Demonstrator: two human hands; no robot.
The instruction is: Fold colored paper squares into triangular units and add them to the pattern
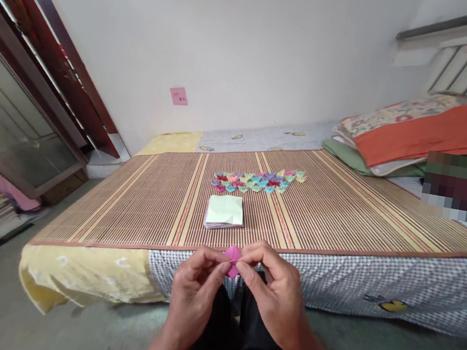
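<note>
Pinches the left edge of a small pink paper between the thumb and fingertips of the left hand. Past that hand, has a pile of square paper lying flat on a striped mat on the bed, a bit left of the pink paper. Holds the pink paper in the air between both hands, in front of the bed. Touches it with both, so cannot call one hand nearer. Seems to hold it the long way from near to far, across the line between the hands, with a tip pointing away toward the mat. Cannot tell its full shape behind the thumbs. Farther off and more to the right, has rows of little folded papers on the mat. Last, pinches the right edge with the right hand.
</note>
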